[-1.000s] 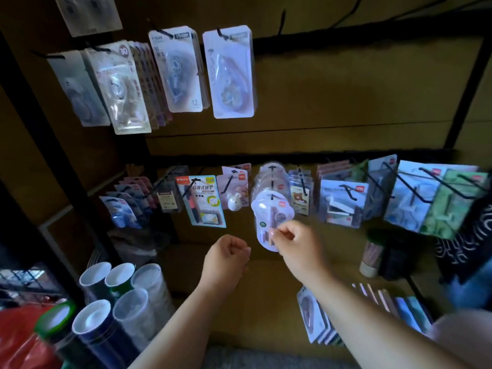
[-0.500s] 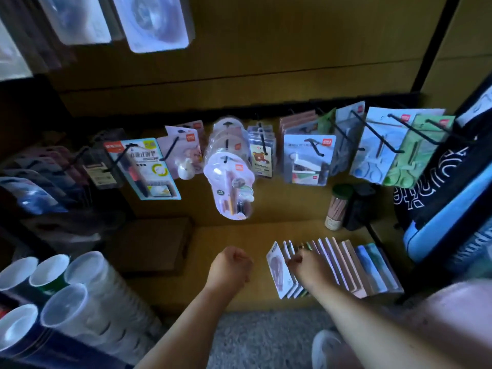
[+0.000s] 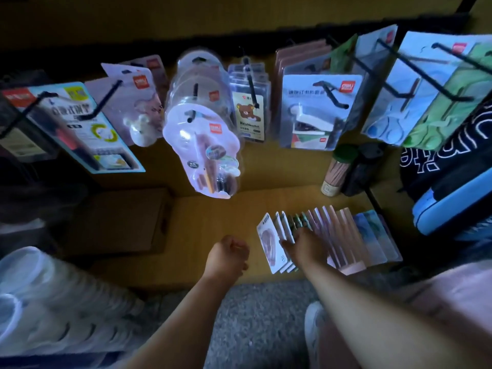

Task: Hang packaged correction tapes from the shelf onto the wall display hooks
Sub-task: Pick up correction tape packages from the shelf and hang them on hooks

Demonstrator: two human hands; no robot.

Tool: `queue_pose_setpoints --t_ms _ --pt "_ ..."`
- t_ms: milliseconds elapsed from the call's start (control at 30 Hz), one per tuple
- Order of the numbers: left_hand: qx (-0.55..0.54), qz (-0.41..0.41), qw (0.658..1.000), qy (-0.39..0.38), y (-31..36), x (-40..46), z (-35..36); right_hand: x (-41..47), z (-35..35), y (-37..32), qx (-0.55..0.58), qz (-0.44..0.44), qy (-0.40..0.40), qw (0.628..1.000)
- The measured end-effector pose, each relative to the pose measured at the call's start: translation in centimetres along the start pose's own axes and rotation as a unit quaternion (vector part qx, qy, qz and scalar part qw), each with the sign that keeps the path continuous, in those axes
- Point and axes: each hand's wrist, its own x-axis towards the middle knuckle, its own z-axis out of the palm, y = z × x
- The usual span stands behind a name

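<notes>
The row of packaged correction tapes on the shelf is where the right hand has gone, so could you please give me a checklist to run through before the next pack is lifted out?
1. Right hand on the row of packs: ok, its fingers rest on the near packs.
2. One single pack pinched: cannot tell, the fingertips are hidden among the cards.
3. Left hand free to help: ok, it is curled and holds nothing.
4. Room on the hook with the round packs: cannot tell, several packs already hang there.
5. Path up from the shelf: ok, nothing lies between the row and the hooks.
</notes>
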Motion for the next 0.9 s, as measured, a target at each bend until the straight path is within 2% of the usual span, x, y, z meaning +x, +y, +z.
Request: queue_pose_setpoints --t_ms 100,267,667,900 --pt "-0.001 -0.009 1.0 -0.008 -0.6 0.5 0.4 0.8 1.2 -0.1 -0.017 -0.02 0.033 0.999" --pt "-0.005 -0.026 0.999 -0.018 -2.0 0.7 0.8 2.2 3.1 0.1 -0.062 -0.012 0.045 0.997" --pt "-0.037 -0.051 0.998 -0.02 -3.1 1.4 1.0 4.2 5.3 0.2 -0.062 0.02 0.034 0.997" --pt "-0.038 -0.051 0.998 -0.025 -3.3 1.7 1.2 4.0 5.7 0.8 -0.059 0.007 0.08 0.995"
